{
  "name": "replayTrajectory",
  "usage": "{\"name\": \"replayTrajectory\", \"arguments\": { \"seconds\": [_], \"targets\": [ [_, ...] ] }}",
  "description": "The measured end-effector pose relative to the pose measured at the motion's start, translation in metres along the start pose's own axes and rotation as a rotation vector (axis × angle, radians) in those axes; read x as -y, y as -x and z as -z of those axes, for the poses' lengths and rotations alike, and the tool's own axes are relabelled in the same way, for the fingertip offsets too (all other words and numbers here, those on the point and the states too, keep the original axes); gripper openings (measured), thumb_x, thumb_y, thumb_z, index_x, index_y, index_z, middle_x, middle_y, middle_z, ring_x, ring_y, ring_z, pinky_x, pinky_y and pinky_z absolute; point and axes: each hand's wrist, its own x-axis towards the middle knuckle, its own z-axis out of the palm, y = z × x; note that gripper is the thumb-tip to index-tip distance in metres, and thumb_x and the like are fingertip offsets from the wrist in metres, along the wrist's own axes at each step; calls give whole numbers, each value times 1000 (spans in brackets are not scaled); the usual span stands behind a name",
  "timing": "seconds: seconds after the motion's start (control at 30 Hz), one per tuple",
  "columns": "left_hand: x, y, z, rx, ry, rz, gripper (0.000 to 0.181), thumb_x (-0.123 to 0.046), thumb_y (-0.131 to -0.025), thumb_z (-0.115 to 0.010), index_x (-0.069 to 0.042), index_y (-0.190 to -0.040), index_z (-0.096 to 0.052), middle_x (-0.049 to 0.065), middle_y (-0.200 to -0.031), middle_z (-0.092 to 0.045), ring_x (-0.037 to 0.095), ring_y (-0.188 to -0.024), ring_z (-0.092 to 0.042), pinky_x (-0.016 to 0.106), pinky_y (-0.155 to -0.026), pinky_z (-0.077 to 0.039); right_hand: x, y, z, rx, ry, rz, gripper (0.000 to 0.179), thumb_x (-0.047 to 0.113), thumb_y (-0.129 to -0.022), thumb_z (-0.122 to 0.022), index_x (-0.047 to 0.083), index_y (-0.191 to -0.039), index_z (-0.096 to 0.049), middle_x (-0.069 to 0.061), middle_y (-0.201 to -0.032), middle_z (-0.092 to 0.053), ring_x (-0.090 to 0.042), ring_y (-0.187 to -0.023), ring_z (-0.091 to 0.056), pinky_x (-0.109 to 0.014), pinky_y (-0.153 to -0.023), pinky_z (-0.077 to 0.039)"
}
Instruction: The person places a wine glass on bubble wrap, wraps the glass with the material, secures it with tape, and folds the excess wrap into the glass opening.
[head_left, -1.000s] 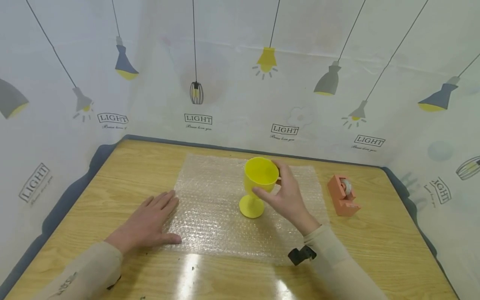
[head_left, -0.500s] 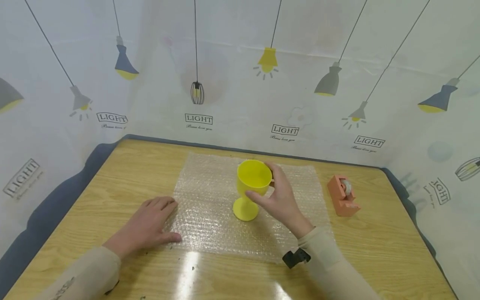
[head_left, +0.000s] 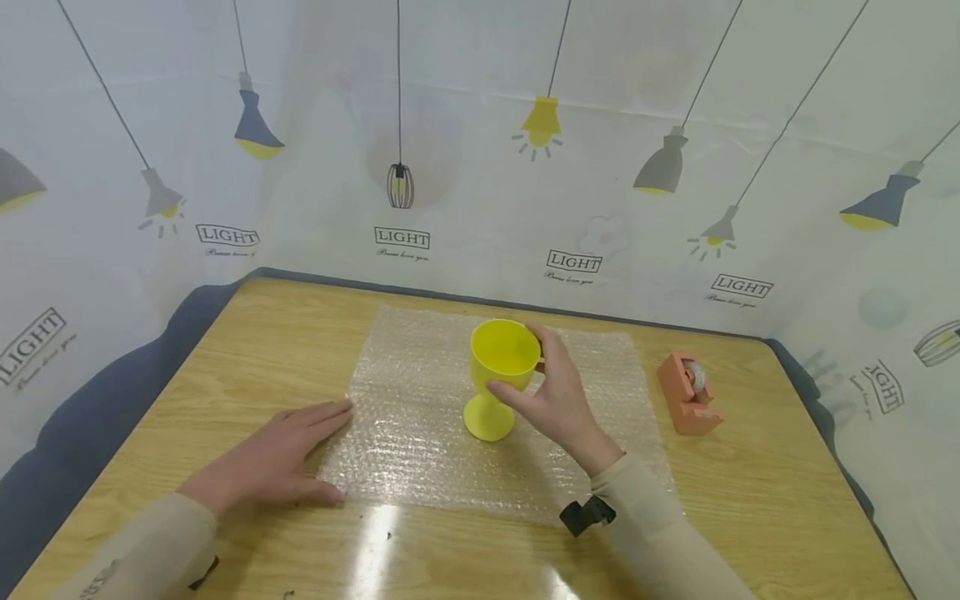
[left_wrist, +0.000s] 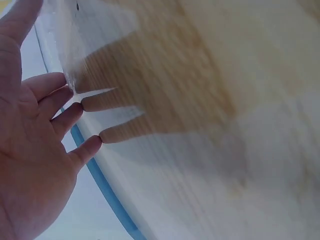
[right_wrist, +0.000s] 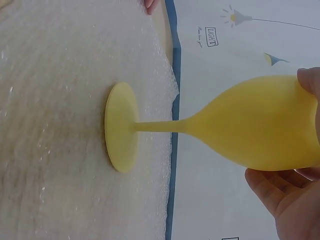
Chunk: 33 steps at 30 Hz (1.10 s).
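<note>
A yellow goblet point(head_left: 501, 354) stands upright on a sheet of bubble wrap point(head_left: 412, 408), a little right of its middle. My right hand point(head_left: 566, 408) grips the goblet's bowl from the right, thumb on the near side and fingers round the far side. In the right wrist view, the goblet's round foot point(right_wrist: 121, 127) meets the wrap and its thin stem shows below the bowl. My left hand point(head_left: 262, 462) lies palm down at the wrap's left edge, fingers stretched out. Its fingertips point(left_wrist: 92, 144) touch the glossy tabletop in the left wrist view.
An orange tape dispenser point(head_left: 686, 396) with a roll of tape stands right of the wrap. The wooden table point(head_left: 450, 558) ends at the back against a white curtain point(head_left: 480, 167) printed with lamps. A few dark specks lie near the front.
The goblet, held by my right hand, has shifted slightly left across the wrap and then stayed nearly still. My left hand has slid a little left and its fingers have drawn closer together.
</note>
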Motion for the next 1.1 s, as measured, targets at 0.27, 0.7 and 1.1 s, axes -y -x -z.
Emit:
{"name": "replayTrajectory", "arguments": {
  "seconds": [0.27,0.7,1.1],
  "targets": [
    [1,0,-3,28,-7,3,118,-83,-75,-64,-1,-157,-40,17,-164,-37,42,-146,-40,68,-114,-35,4,1,-6,1,-8,0,85,20,-82,-89,-1,-149,-42,-16,-137,-56,-31,-119,-59,-49,-98,-57],
    [1,-1,-2,37,-41,3,121,-85,-74,-63,0,-156,-40,18,-165,-35,43,-146,-39,67,-113,-36,13,0,-18,35,-38,-3,84,21,-82,-89,1,-149,-42,-14,-136,-57,-28,-120,-59,-47,-99,-56],
    [-2,0,-2,34,-35,11,120,-83,-74,-65,0,-156,-40,18,-164,-36,43,-146,-40,68,-112,-37,21,-2,-31,61,-71,1,83,23,-80,-89,4,-147,-44,-10,-134,-58,-25,-118,-59,-43,-98,-56]
  ]
}}
